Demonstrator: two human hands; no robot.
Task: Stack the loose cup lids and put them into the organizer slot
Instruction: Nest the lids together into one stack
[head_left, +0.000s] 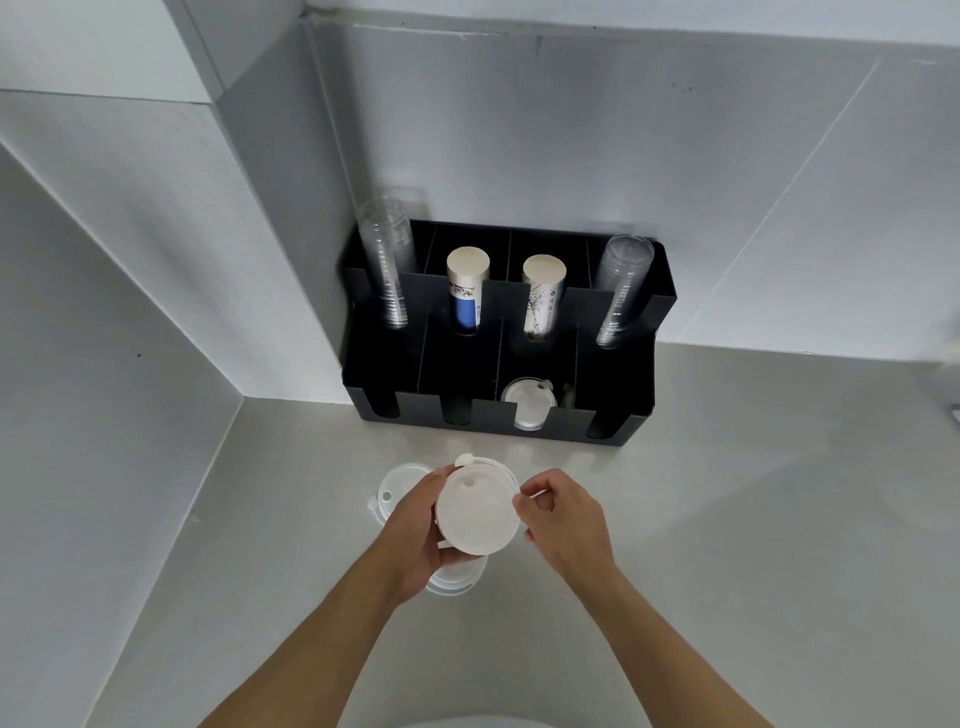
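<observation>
My left hand (415, 530) grips a small stack of white cup lids (477, 512) from the left side, held above the counter. My right hand (563, 514) pinches the stack's right rim with thumb and forefinger. One loose lid (396, 486) lies flat on the counter to the left, partly behind my left hand. Another lid (457, 581) peeks out below the held stack. The black organizer (613, 374) stands against the wall; its third front slot holds some white lids (527, 402).
The organizer's back slots carry two clear cup stacks (387, 260) (621, 288) and two paper cup stacks (466, 291) (541, 293). Grey walls close in at the left and behind. The pale counter (727, 519) stretches to the right.
</observation>
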